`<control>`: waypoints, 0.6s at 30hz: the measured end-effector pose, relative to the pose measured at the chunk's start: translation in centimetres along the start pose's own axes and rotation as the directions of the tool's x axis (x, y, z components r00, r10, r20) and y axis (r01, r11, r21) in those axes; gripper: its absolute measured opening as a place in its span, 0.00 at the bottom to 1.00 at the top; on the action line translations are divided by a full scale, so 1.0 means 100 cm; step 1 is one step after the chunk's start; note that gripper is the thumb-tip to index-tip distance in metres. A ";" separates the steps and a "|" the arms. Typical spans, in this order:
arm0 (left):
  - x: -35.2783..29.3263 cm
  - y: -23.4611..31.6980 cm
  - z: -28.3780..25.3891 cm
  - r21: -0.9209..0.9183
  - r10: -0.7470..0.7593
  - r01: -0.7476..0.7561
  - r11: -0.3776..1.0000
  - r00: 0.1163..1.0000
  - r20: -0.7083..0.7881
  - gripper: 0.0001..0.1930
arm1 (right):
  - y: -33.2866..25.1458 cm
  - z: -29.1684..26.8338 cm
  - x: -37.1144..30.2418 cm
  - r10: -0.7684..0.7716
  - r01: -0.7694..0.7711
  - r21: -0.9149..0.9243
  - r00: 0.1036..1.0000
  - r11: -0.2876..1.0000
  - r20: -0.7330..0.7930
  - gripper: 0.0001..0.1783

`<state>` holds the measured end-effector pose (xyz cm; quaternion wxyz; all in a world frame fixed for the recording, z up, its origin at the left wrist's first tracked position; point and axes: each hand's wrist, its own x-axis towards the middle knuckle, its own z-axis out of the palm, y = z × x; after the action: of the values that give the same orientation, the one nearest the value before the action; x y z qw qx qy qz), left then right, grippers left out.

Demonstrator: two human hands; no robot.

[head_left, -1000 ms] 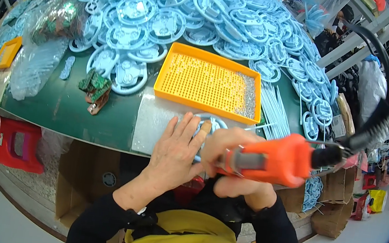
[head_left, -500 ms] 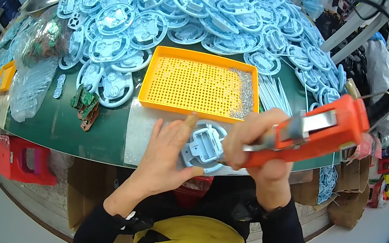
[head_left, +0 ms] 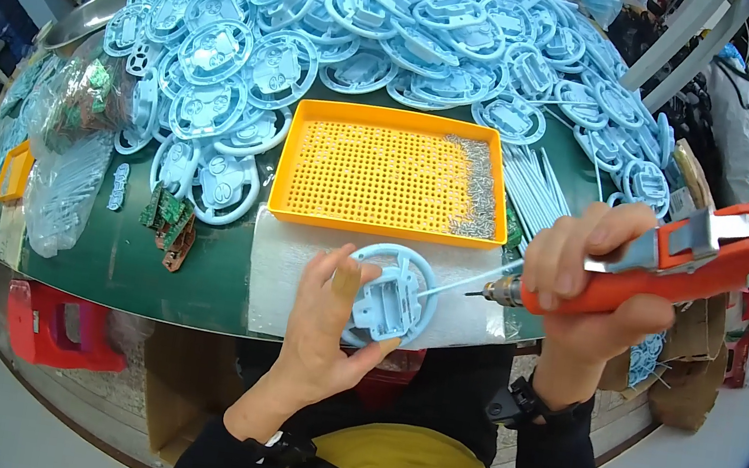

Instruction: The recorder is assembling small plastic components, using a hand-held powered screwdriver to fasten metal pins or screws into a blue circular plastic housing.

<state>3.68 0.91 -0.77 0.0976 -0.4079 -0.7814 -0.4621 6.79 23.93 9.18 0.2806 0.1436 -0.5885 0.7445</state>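
Green surface [head_left: 194,275] carries everything, curving toward the frame edges. Its far half is covered by a large heap of pale blue wheel-shaped plastic parts [head_left: 347,27], stacked several deep and spilling down both sides. Nearer, centred: orange perforated tray [head_left: 373,176], rectangular, long axis left to right, with a band of small metal screws [head_left: 482,192] gathered along its right end. Right of the tray, a bundle of thin pale rods [head_left: 537,186] lies on the surface. Left of the tray, clear plastic bags [head_left: 67,149] and a few small green circuit boards [head_left: 166,217]. A white sheet [head_left: 288,265] lies at the near edge just below the tray. Right hand [head_left: 594,286]: fingers wrapped tight around an orange powered screwdriver [head_left: 680,265]. Tool's long axis runs from upper right down to lower left; the bit [head_left: 463,286] points left and slightly down, tip touching one pale blue wheel part [head_left: 392,297] that rests over the white sheet. Left hand [head_left: 321,333]: fingers spread, thumb and fingertips pressed against the part's rim from the left and below, steadying it. The part lies roughly flat, face up.
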 end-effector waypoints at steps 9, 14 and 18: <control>-0.017 -0.004 -0.014 0.223 0.108 -0.099 0.970 0.994 -0.030 0.63 | -0.002 0.010 0.005 0.057 -0.057 0.034 0.998 0.998 0.006 0.40; -0.024 -0.005 -0.008 0.276 0.146 -0.118 0.954 0.986 -0.082 0.58 | 0.001 0.023 0.004 0.064 -0.064 -0.022 0.998 0.998 -0.001 0.40; -0.026 -0.005 -0.008 0.304 0.185 -0.149 0.941 0.978 -0.093 0.55 | 0.007 0.026 0.007 0.055 -0.055 -0.009 0.998 0.998 0.017 0.40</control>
<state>4.84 -1.33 -2.02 0.2431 -0.4252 -0.7968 -0.3537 5.54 21.48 9.72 0.2555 0.1324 -0.5979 0.7482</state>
